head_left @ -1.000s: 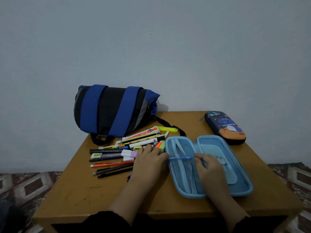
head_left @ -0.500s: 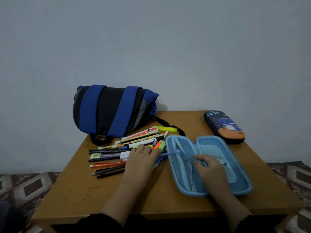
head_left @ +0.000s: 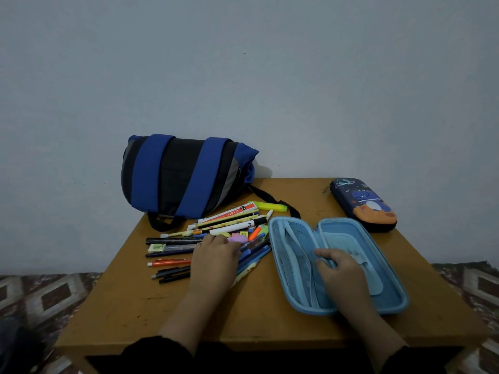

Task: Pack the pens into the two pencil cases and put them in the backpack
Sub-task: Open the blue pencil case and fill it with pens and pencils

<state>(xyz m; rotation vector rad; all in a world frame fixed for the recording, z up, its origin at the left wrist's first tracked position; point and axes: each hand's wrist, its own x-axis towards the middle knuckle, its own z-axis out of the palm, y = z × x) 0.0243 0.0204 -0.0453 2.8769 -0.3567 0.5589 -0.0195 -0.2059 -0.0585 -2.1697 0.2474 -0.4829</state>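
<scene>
A light-blue pencil case [head_left: 286, 255] lies open on the wooden table [head_left: 129, 309], mesh half to the left. My right hand [head_left: 340, 269] is inside it, fingers curled on the inner divider flap. Left of the case lies a pile of pens and markers [head_left: 224, 224]. My left hand [head_left: 216, 256] lies palm down on that pile, closed over a few blue pens [head_left: 256, 251] whose ends stick out toward the case. A second, dark-blue pencil case [head_left: 364, 203] with a cartoon print lies zipped shut at the back right. The blue-and-black backpack [head_left: 175, 174] sits at the back left.
A yellow highlighter [head_left: 270, 205] lies by a black backpack strap [head_left: 270, 197] behind the open case. The table stands against a plain wall. Patterned floor [head_left: 40, 292] shows on both sides.
My left hand, which held a blue pen with its tip over the open case, has drawn back left onto the pen pile. My right hand stays on the divider.
</scene>
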